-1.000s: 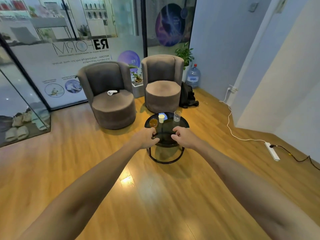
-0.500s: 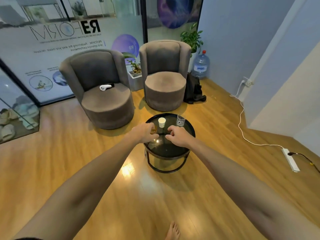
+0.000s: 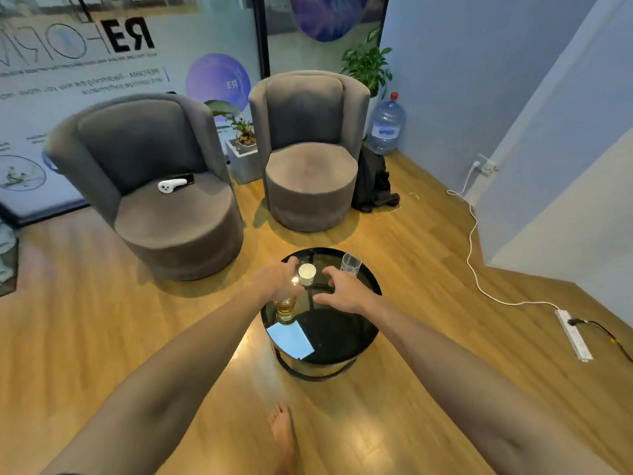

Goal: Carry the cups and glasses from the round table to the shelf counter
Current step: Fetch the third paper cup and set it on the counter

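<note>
A round black glass table (image 3: 342,337) stands on the wooden floor in front of me. On it are a glass of amber drink (image 3: 286,305) at the left, a white paper cup (image 3: 306,274) in the middle, and a clear empty glass (image 3: 350,265) at the far right. My left hand (image 3: 274,281) hovers over the amber glass with fingers spread toward the paper cup. My right hand (image 3: 339,291) is open between the paper cup and the clear glass, touching neither. The shelf counter is out of view.
Two grey round armchairs (image 3: 161,186) (image 3: 310,149) stand behind the table; a white controller (image 3: 171,185) lies on the left one. A water jug (image 3: 385,126), a black bag (image 3: 373,183), a white cable (image 3: 474,241) and power strip (image 3: 573,334) are at the right. My bare foot (image 3: 284,433) is near the table.
I have stepped closer, so the table is nearer and lower in view. Both hands have moved forward over the tabletop and opened their fingers near the cups.
</note>
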